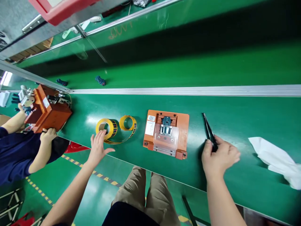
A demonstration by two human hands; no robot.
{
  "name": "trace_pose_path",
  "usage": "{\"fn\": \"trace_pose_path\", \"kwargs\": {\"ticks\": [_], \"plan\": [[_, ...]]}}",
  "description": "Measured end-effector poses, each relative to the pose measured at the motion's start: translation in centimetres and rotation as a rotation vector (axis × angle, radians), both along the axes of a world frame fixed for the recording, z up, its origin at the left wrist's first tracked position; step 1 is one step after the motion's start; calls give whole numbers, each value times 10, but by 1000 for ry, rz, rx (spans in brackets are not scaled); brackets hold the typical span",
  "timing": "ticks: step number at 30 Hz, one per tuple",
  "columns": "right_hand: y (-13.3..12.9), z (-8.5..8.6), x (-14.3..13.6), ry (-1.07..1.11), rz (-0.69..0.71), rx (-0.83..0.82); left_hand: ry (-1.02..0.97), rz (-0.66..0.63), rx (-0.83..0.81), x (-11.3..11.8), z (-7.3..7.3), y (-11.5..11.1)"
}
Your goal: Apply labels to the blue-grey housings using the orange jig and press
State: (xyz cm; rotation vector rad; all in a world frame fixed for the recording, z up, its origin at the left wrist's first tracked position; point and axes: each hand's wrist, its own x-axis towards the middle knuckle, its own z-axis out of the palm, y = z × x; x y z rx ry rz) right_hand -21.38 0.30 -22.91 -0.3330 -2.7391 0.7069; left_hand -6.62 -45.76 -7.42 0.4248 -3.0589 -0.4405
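My left hand (pixel 97 149) is open with fingers spread, at the front edge of the bench beside a yellow roll of labels (pixel 113 128). From that roll a strip of labels runs to a smaller yellow coil (pixel 122 123). In my right hand (pixel 218 155) are black tweezers (pixel 208 128), pinched near their rear end, tips pointing away from me. Between my hands lies an orange fixture (pixel 184 131) with a clear plate (pixel 174 135) on it. A dark blue-grey part (pixel 166 121) sits in the fixture's slot, partly under the plate.
A crumpled white cloth or paper (pixel 275 153) lies at the right. Along the back runs a metal rail (pixel 164 91), with small dark parts (pixel 100 80) beyond it. At the left, a co-worker (pixel 21 153) handles a larger orange fixture (pixel 51 110).
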Motion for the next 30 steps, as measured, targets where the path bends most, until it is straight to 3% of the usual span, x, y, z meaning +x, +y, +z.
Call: {"fn": "trace_pose_path", "kwargs": {"ticks": [3,6,11,16,23,28,30], "plan": [[4,-9,0,40,-17,44,-103,-111,-108,6,-11,-42],[6,-10,0,56,10,45,-93,-117,-104,-6,-21,-48],[6,-4,0,27,20,29,61,-71,-217,-37,-30,-9],[5,4,2,8,-26,5,142,-225,-165,-96,-40,27],[5,14,3,67,-37,-86,185,-153,-104,-190,-34,36],[6,15,3,57,-59,-127,65,-158,-117,-240,-33,49],[4,20,4,30,-124,-231,-16,-123,-68,-252,-31,50]]}}
